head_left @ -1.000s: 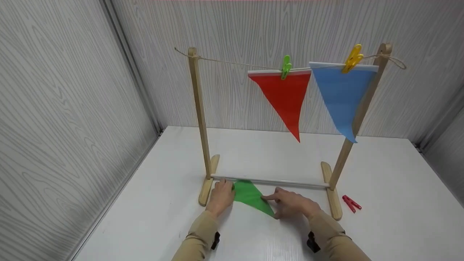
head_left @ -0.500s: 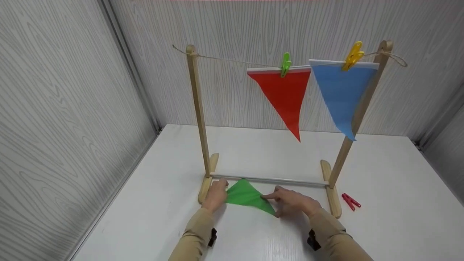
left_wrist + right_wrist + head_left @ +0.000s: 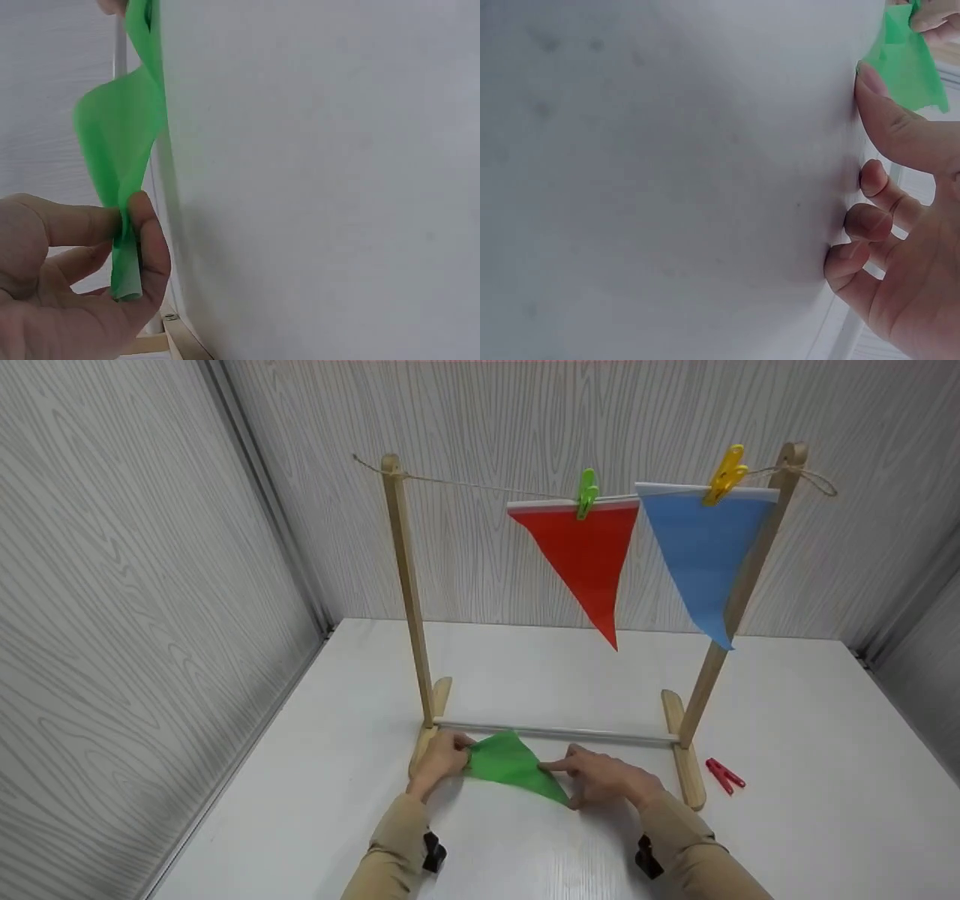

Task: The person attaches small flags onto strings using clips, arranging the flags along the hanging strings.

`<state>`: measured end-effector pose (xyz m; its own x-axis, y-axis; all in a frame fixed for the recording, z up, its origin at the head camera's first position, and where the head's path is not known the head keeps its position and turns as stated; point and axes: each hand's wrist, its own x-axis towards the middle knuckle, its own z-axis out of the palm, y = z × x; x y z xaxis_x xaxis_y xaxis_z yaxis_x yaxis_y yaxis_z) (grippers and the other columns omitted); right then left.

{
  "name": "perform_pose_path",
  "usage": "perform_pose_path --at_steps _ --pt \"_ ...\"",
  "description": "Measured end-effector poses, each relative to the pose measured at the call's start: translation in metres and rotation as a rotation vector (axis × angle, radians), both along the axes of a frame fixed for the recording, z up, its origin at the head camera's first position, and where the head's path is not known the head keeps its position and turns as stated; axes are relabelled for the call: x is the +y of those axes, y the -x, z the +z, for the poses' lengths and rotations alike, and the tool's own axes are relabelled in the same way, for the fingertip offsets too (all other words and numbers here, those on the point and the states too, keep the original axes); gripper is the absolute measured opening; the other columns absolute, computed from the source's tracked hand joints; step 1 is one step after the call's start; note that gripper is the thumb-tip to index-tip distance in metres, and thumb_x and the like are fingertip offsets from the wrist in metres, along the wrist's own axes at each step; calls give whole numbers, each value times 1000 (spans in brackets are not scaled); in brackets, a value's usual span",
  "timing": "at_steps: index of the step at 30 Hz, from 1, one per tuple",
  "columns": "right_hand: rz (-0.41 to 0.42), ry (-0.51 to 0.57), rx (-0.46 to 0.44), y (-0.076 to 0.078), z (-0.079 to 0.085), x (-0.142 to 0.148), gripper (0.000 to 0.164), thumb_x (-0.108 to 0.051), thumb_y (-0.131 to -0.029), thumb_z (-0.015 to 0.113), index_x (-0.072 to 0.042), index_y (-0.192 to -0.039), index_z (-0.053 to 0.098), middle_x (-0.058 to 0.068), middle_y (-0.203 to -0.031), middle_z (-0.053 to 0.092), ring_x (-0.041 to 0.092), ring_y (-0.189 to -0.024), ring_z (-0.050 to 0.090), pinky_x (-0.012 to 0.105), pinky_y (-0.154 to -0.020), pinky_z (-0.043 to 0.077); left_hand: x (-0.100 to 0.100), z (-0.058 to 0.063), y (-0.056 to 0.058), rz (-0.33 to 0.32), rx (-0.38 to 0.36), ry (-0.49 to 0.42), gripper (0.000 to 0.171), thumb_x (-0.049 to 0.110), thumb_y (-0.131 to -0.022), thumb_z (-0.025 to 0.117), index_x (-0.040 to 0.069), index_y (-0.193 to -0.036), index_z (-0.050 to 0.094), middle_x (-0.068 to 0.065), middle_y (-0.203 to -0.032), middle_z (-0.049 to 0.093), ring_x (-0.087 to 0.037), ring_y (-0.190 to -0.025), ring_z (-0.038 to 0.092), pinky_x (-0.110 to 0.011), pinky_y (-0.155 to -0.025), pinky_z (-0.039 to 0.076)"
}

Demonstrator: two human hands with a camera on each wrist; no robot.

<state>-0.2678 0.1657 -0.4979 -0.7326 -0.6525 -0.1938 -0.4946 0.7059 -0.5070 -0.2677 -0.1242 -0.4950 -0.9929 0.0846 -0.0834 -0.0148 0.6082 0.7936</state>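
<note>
A green triangular pennant (image 3: 506,763) lies at the front of the wooden stand, its pointed end toward my right hand (image 3: 600,776). My left hand (image 3: 441,756) pinches its wide end between thumb and fingers. The left wrist view shows the green cloth (image 3: 120,131) twisting upward from that pinch, with a pale strip (image 3: 130,271) along the held edge. My right hand's extended index finger touches the pennant's upper edge, and the thumb (image 3: 877,112) presses at the tip. In the right wrist view the other fingers rest bent, fingertips against the white table.
A red clothespin (image 3: 724,776) lies right of the stand's right foot (image 3: 690,780). Twine (image 3: 480,487) runs between two wooden posts. From it hang a red pennant (image 3: 585,555) on a green clothespin (image 3: 587,495) and a blue pennant (image 3: 701,551) on a yellow clothespin (image 3: 726,476).
My left hand has shifted a little left and turned, drawing the pennant's wide end with it. My right hand stays at the pointed end.
</note>
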Motion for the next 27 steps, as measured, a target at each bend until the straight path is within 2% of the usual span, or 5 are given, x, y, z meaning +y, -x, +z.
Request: perform_pose_path --at_steps 5,8,14,21,27 --pt "1 1 12 0 0 0 67 -11 -83 82 -18 -144 57 4 -104 52 14 -86 45 30 -74 44 -2 4 3 30 -68 -166 28 -1 -93 57 -4 -118 67 -18 -110 71 -20 -95 61 -30 -83 51" --pt "-6 5 3 0 0 1 67 -12 -83 82 -19 -144 57 4 -105 52 15 -87 45 31 -76 45 -4 5 3 37 -71 -280 30 -2 -91 59 -5 -120 67 -19 -105 71 -16 -88 60 -25 -75 49" --pt "-8 -1 6 1 -4 2 66 -14 -84 81 -20 -144 57 4 -106 52 15 -89 45 33 -77 45 -7 3 5 69 -37 -445 35 2 -90 68 -9 -122 65 -23 -125 64 -16 -96 64 -24 -82 53" --pt "0 11 19 0 -4 2 66 -14 -83 82 -20 -144 57 4 -106 53 15 -89 46 32 -77 45 -3 -2 9 155 -67 -699 37 4 -90 73 -12 -123 64 -4 -94 70 -8 -82 66 -23 -78 57" --pt "14 19 39 -1 -5 2 65 -14 -83 81 -19 -143 58 5 -108 55 14 -90 48 32 -77 47 4 -5 9 174 -40 -755 38 11 -91 74 -12 -120 65 -6 -101 69 -9 -90 67 -27 -90 58"
